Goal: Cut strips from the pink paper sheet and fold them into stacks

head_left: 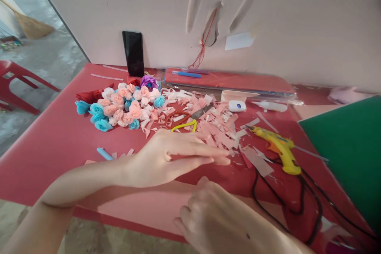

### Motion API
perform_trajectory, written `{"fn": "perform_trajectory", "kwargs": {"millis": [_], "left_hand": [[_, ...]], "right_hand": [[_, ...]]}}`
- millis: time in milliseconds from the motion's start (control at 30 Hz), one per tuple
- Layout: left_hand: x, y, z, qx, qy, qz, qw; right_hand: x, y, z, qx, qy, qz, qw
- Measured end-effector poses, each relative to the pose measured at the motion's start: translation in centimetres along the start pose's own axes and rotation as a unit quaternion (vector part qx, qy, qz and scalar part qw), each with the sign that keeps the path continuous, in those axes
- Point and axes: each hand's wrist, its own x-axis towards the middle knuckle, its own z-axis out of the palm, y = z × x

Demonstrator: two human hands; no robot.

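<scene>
My left hand (178,156) reaches over the red table with its fingers stretched out to the right, and nothing shows in it. Nearer to me is my right hand (211,210), its fingers curled; whatever they hold, if anything, is hidden. Beneath both hands lies a sheet of pink paper (133,202) along the front edge. Pink paper scraps (217,131) are scattered just beyond my left hand. Among them rest orange-handled scissors (202,111) and a yellow-handled tool (184,125). A yellow hot glue gun (279,149) lies to the right.
Pink, blue and purple paper flowers (119,107) are bunched at the left. A black phone (133,53) leans against the back panel. Wrapped red paper (238,80) and a blue pen (187,74) lie behind. A black cord (318,206) and green board (342,139) occupy the right.
</scene>
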Motion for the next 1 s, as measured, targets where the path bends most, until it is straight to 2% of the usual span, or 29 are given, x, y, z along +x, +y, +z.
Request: {"fn": "perform_trajectory", "kwargs": {"millis": [67,233,300,400,600,767,833,1000], "left_hand": [[-0.1,-0.2,0.1,0.007,0.006,0.001,1.000],[-0.5,-0.6,0.2,-0.012,0.035,-0.047,0.998],[-0.5,-0.6,0.2,-0.006,0.046,-0.054,0.997],[-0.3,-0.4,0.3,0.013,0.048,-0.037,0.998],[-0.1,-0.4,0.3,0.047,0.060,0.033,0.997],[0.1,-0.7,0.0,0.062,0.051,0.096,0.992],[0.2,-0.8,-0.2,0.061,0.049,0.090,0.993],[0.5,-1.1,-0.2,0.039,0.060,0.052,0.996]], "right_hand": [[0.7,-0.1,-0.4,-0.025,-0.002,-0.003,1.000],[2.8,0.0,-1.0,-0.092,-0.028,-0.037,0.995],[3.3,0.0,-0.8,-0.133,-0.054,-0.060,0.988],[3.5,0.0,-0.2,-0.169,-0.070,-0.062,0.981],[3.0,0.2,0.9,-0.161,0.020,-0.042,0.986],[3.0,0.2,0.1,-0.165,0.006,-0.032,0.986],[3.1,0.2,-0.1,-0.169,0.006,-0.031,0.985],[2.8,0.3,0.0,-0.181,0.059,-0.041,0.981]]}}
